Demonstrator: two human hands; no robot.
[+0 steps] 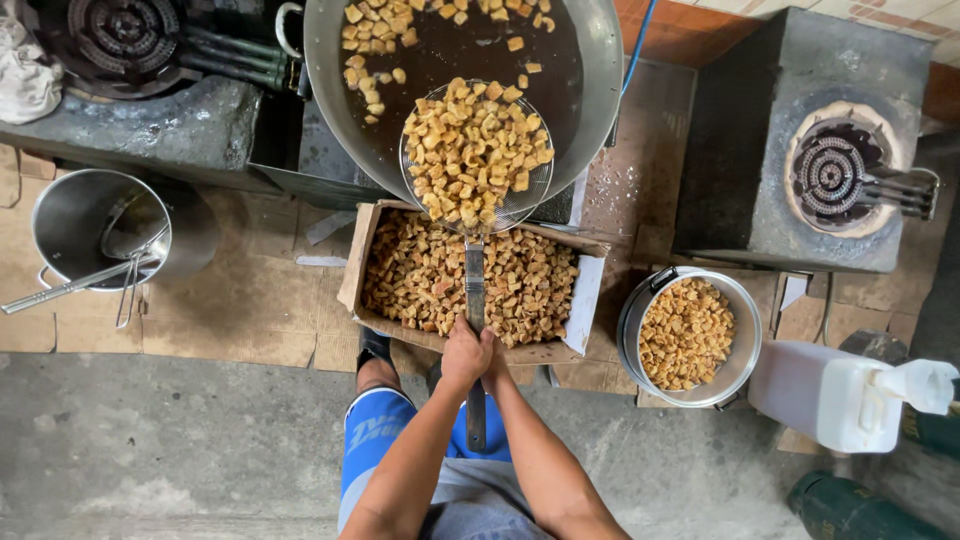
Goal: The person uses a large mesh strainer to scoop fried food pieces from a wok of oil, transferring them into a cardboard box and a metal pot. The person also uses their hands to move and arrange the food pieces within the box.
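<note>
While both hands clench the strainer handle, fried pieces heaped, box beneath.

Bare concrete floor at lower left lay open for passage. The cardboard box of fried pieces blocked the centre, hemmed by the wok above, the filled pot and white jug at right.

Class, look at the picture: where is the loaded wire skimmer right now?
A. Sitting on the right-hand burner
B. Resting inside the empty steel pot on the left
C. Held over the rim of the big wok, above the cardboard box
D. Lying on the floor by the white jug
C: both hands grip the long handle, and the skimmer heaped with fried pieces hangs over the near rim of the wok, just above the cardboard box.
</note>
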